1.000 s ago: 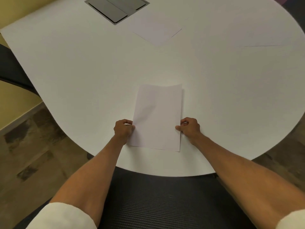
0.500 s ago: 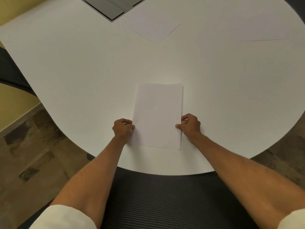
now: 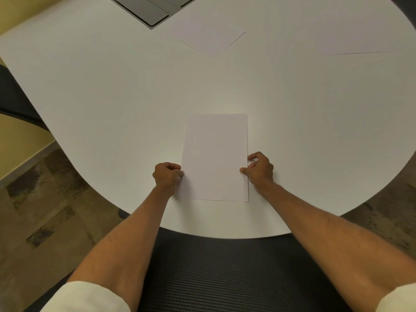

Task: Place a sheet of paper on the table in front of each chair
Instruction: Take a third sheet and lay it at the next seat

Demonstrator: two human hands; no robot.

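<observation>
Desk (image 3: 112, 97): white, rounded end, fills most of view. Grey inset panel (image 3: 153, 9) at its far edge.
Chair (image 3: 225, 273): black ribbed seat, tucked under desk's near edge, directly below the sheet. Second chair (image 3: 15, 104) at desk's left edge, only partly in view.
Sheet (image 3: 216, 154): lies flat on desk just in from near edge, squared to chair. Two other sheets on far side of desk: one (image 3: 209, 37) beside grey panel, one (image 3: 351, 41) toward desk's right, faint.
Left hand (image 3: 167, 176): at sheet's left edge, fingers curled tight, pinching the edge as far as I can tell.
Right hand (image 3: 260, 170): at sheet's right edge, thumb + index tip on paper, other fingers loosely curled; light pinch or just touching, can't tell which.

Risks (judgement): uneven let-go, one hand dragging first, would skew sheet off square w/ chair. Paper light + desk slick, so a sleeve brush or air from a quick pull-back could slide it toward near edge. Tight pinch may crease the left edge.
</observation>
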